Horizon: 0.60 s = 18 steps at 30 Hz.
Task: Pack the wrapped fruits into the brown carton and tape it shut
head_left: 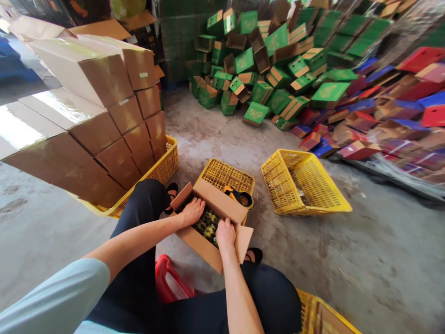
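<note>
An open cardboard box (196,241) stands between my knees with its flaps folded outward. Inside it lie mottled yellow-green and dark items (208,224), partly under shiny clear plastic; their kind is not plain. My left hand (193,212) reaches in at the box's left end, fingers curled down and tips hidden. At the right end, my right hand (225,233) is closed against the contents beside the flap. What either hand pinches is too small to make out. Just beyond the box, a black and orange tape dispenser (239,195) rests on an upturned yellow crate (227,174).
Closed cardboard boxes (86,116) are stacked high at left, over a yellow basket (163,171). Another yellow crate (306,183) sits tilted at right. Green cartons (257,113) and red-blue cartons (358,148) lie heaped behind. Something red plastic (167,278) is under me.
</note>
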Motion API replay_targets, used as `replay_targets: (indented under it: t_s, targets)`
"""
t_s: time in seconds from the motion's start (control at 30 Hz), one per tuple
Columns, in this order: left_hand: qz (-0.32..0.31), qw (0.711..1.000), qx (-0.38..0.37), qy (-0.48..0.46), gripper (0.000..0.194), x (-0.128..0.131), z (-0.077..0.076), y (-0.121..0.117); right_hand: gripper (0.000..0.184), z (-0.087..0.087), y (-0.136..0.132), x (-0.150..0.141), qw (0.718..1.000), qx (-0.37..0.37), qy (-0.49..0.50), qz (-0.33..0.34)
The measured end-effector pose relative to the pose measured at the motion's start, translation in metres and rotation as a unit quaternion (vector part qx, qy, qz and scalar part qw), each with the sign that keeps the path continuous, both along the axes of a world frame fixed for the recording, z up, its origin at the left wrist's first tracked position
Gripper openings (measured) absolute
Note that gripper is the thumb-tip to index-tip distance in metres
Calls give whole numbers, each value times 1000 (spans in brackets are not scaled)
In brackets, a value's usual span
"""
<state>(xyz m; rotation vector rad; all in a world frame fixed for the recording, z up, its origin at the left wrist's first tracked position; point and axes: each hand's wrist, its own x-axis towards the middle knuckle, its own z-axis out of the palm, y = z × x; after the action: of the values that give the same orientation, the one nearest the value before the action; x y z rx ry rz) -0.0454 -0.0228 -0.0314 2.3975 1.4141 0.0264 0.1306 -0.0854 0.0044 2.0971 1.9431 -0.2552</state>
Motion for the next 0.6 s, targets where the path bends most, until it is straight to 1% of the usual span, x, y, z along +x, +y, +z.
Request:
replay_targets:
  t_s: [0.1, 0.2, 0.37, 0.6]
  targets:
    - [4, 1000, -2, 8, 39, -4, -4, 4, 40, -1, 0, 1, 1000, -1, 1, -2]
    - [-3, 1000, -6, 21, 36, -9, -5, 4, 40, -1, -2, 1, 1000, -1, 7, -2]
    - [-30, 999, -18, 40, 33, -15, 0, 3, 41, -1, -1, 2, 1000, -10, 21, -5]
    - [-57, 996, -35, 53, 30, -15, 6, 6, 42, 3, 1, 3, 999, -22, 30, -12]
